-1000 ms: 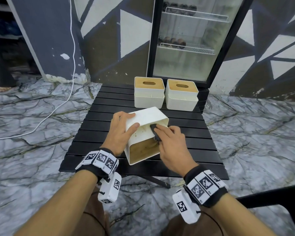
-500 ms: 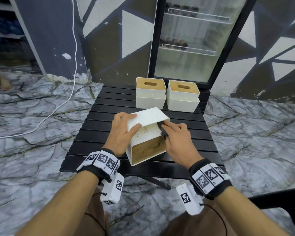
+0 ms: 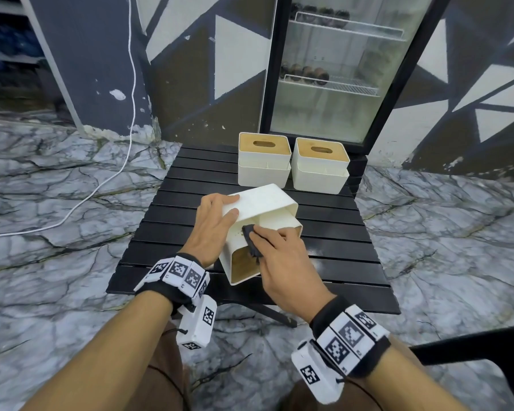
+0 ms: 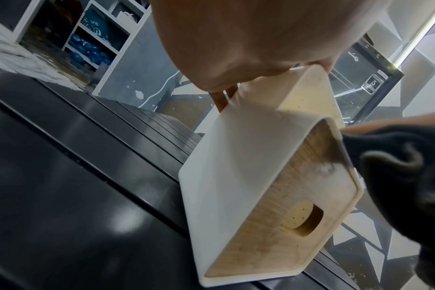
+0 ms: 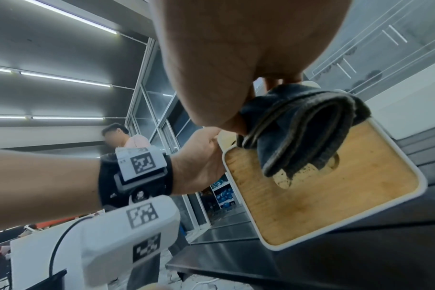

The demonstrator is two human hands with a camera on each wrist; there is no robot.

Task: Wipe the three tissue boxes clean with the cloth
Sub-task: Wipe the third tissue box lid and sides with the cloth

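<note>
The table (image 3: 333, 256) is black and slatted, and all three tissue boxes are on it. Two boxes stand upright at its far edge, the left box (image 3: 263, 163) and the right box (image 3: 319, 167), side by side and close together, with their wooden lids up. No hand and no cloth is near them. If they are already wiped or not, the pictures do not tell; I see no clear dirt on them from here.

The third box (image 3: 258, 232) is in the middle of the table, tipped on its side, so that its wooden lid faces the person. One lower edge seems to rest on the table. This is the box in work now.

The left hand (image 3: 212, 229) holds this box steady: the fingers lie over its upper left corner and the thumb presses on the white side, so the hand is curled round the box.

The right hand (image 3: 282, 259) presses the cloth (image 3: 251, 240) on the upper white side of the box, near the lid edge. The fingers are bent over the cloth and grip it.

The cloth is small, dark and folded. Small dark specks remain on the white side beside it, and inside the lid slot also.

So I judge that this box is only partly clean. At least its side and the lid are left, and perhaps the two far boxes.
</note>
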